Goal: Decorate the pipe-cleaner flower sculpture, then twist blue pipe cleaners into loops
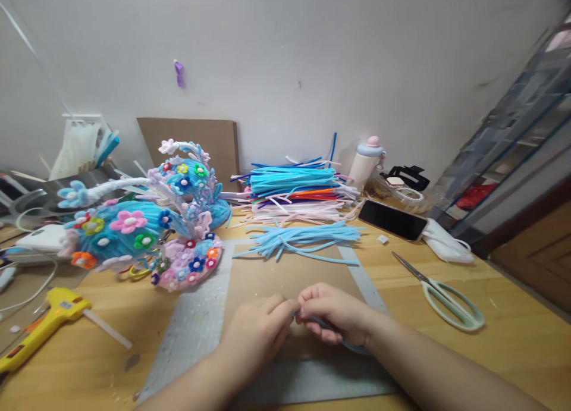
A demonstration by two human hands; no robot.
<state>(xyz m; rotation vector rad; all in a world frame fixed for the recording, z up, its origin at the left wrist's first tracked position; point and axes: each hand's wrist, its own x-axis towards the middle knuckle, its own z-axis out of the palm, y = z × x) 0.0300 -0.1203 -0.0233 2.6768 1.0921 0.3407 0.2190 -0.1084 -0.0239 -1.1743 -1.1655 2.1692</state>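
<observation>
My right hand (333, 310) is closed around a light blue pipe cleaner (355, 347), whose tail runs back under the wrist. My left hand (260, 325) meets it fingertip to fingertip, pinching what seems to be the other end of the pipe cleaner; the pinch is mostly hidden. Both hands are above a brown board (250, 280) on a grey cutting mat (187, 322). Just beyond them lies a loose bunch of light blue pipe cleaners (307, 235).
Stacked pipe cleaners (292, 182) lie behind, beside a bottle (363, 164). At right are a phone (392, 219) and scissors (450, 304). Flowered pipe-cleaner pieces (129, 220) stand at left, above a yellow glue gun (49, 322). A cardboard sheet (214, 137) leans on the wall.
</observation>
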